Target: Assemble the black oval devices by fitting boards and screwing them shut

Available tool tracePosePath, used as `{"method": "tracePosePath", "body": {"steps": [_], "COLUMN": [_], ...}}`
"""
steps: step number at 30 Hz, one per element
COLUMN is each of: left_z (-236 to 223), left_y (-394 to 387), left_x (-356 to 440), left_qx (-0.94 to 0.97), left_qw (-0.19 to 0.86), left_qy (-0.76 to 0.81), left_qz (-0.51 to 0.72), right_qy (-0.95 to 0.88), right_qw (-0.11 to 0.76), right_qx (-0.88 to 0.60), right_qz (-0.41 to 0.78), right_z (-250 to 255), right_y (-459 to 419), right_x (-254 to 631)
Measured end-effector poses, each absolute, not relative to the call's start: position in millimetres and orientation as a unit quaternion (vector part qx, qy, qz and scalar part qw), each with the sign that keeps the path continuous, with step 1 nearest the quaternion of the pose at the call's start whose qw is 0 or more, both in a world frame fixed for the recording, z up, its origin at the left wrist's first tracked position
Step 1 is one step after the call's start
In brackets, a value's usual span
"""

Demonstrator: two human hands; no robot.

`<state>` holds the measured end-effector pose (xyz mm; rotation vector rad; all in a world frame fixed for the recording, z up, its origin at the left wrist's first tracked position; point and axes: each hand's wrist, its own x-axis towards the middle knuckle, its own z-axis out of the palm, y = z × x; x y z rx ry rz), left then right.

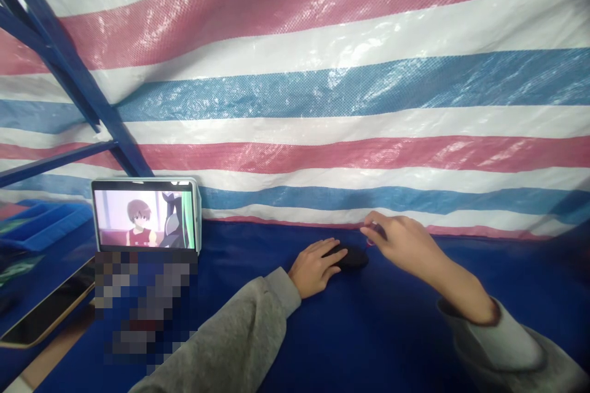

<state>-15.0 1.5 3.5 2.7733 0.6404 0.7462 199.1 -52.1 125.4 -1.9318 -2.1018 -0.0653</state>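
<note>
Right on the action: the left hand (316, 268) lies over a matte black oval object (354, 256), fingers curved across its near end. Resting or gripping? Can't call that from up here. The right hand (401, 242) sits just to the right of the black oval object, thumb and fingertips (374, 225) drawn together at a thin pinkish-red strand (370, 242) (too small to make out properly). Whether they're clamped on it, I can't tell either.

Farther out, well left of the black oval object, a tablet in a pale case (146, 215) stands upright, playing an anime scene. Beyond the tablet lie a blue plastic compartment tray (50, 227) and a dark smartphone with a tan edge (50, 304). A blue cloth cover (276, 338) runs beneath the black oval object, and both grey sleeves (239, 331) reach across it. Behind the black oval object hangs a striped red, white and blue woven tarpaulin (350, 98), crossed at upper left by a blue steel frame (69, 61).
</note>
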Motion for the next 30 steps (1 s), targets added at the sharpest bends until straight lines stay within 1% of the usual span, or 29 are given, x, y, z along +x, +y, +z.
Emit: {"method": "tracePosePath", "body": {"steps": [4, 6, 9, 12, 18, 21, 23, 25, 28, 30], "left_z": [6, 6, 5, 6, 11, 11, 10, 8, 4, 2], "left_y": [1, 2, 5, 8, 9, 10, 11, 12, 13, 13], "left_x": [-16, -16, -17, -18, -18, -18, -18, -17, -16, -15], "left_qx": [0.935, 0.929, 0.918, 0.901, 0.880, 0.879, 0.880, 0.885, 0.893, 0.897], "left_qw": [0.127, 0.139, 0.155, 0.180, 0.242, 0.238, 0.224, 0.207, 0.181, 0.166], "left_qy": [0.234, 0.250, 0.271, 0.295, 0.305, 0.316, 0.329, 0.337, 0.336, 0.332], "left_qz": [0.236, 0.233, 0.245, 0.260, 0.273, 0.268, 0.259, 0.247, 0.239, 0.242], "right_qy": [-0.725, -0.751, -0.802, -0.838, -0.840, -0.833, -0.835, -0.838, -0.817, -0.777], "right_qw": [0.185, 0.185, 0.151, 0.111, 0.029, 0.019, 0.035, 0.080, 0.191, 0.246], "right_qx": [-0.663, -0.627, -0.558, -0.509, -0.524, -0.533, -0.525, -0.518, -0.541, -0.579], "right_qz": [0.040, 0.089, 0.151, 0.160, 0.136, 0.149, 0.163, 0.153, 0.061, -0.002], "right_z": [137, 138, 128, 107, 72, 65, 64, 63, 53, 38], "right_y": [-59, -63, -68, -70, -77, -82, -83, -81, -73, -66], "right_x": [204, 205, 203, 199, 186, 177, 172, 171, 174, 177]}}
